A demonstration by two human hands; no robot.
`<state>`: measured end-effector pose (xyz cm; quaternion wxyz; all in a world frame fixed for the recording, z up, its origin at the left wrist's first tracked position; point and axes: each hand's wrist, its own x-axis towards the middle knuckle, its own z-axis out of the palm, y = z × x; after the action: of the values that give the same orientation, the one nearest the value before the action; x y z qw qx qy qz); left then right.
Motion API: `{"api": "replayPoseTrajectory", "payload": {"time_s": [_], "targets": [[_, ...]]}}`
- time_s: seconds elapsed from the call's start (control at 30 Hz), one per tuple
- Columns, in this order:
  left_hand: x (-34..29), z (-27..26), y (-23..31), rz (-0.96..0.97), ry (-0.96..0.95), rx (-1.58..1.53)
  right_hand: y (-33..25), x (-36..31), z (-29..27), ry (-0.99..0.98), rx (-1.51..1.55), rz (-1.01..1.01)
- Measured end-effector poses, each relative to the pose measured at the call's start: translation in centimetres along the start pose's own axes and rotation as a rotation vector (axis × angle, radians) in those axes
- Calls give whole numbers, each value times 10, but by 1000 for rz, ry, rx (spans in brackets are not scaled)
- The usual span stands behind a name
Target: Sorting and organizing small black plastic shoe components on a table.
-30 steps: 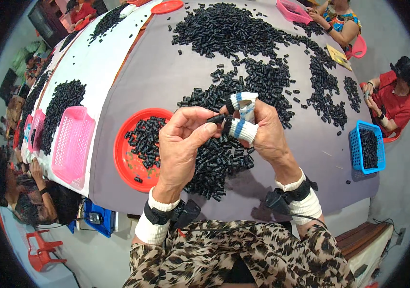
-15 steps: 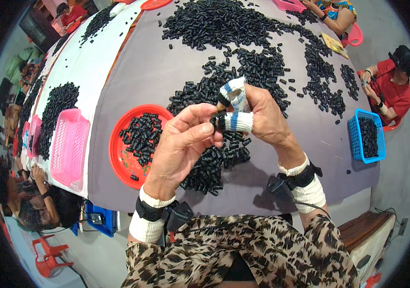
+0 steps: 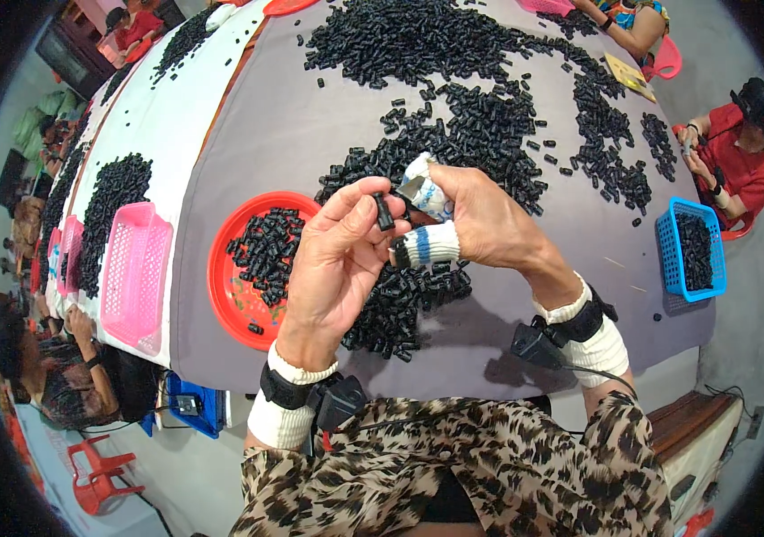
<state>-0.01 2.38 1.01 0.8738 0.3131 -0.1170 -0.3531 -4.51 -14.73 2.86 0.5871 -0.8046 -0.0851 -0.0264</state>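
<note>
My left hand [image 3: 333, 259] pinches a small black ribbed plastic cylinder [image 3: 383, 213] upright between thumb and fingers. Close on its right is my right hand [image 3: 494, 219], closed, with white-and-blue knit covers [image 3: 431, 243] on its thumb and a finger. A small grey pointed piece [image 3: 412, 187], blade-like, sticks out at the covered fingers; how it is held is partly hidden. Below and left of my hands, a red round tray [image 3: 224, 295] holds many of the same black cylinders. A loose heap of black cylinders [image 3: 391, 322] lies beneath my hands.
Larger heaps of black cylinders [image 3: 409, 40] spread over the grey-covered table [image 3: 248, 134]. A blue basket [image 3: 720, 259] with cylinders stands at the right edge, a pink basket [image 3: 105, 286] at left. Co-workers sit around, one in a red shirt [image 3: 740, 161] at right.
The cylinder in my left hand now shows upright, tilted away from my right fingers. My right hand has drawn slightly apart, and the grey pointed piece has come into view.
</note>
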Motion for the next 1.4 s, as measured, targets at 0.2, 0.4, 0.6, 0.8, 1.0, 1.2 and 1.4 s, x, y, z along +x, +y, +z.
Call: {"api": "replayPoseTrajectory", "payload": {"time_s": [0.2,0.4,0.6,0.8,1.0,1.2,1.4], "targets": [[0,3,-1,22,8,21,5,6,4,1,-48,-29],[0,2,-4,59,63,97,0,6,3,-21,-115,-17],[0,10,-4,62,150,149,-3,7,4,-19,-163,-39],[1,2,-7,83,129,174,-4,8,2,-34,-226,-47],[1,9,-7,95,165,162,-3,7,4,-42,-189,-68],[1,5,-11,112,153,193,4,5,5,-58,-215,-68],[0,8,-12,139,179,231,3,5,8,-42,-196,-106]]}}
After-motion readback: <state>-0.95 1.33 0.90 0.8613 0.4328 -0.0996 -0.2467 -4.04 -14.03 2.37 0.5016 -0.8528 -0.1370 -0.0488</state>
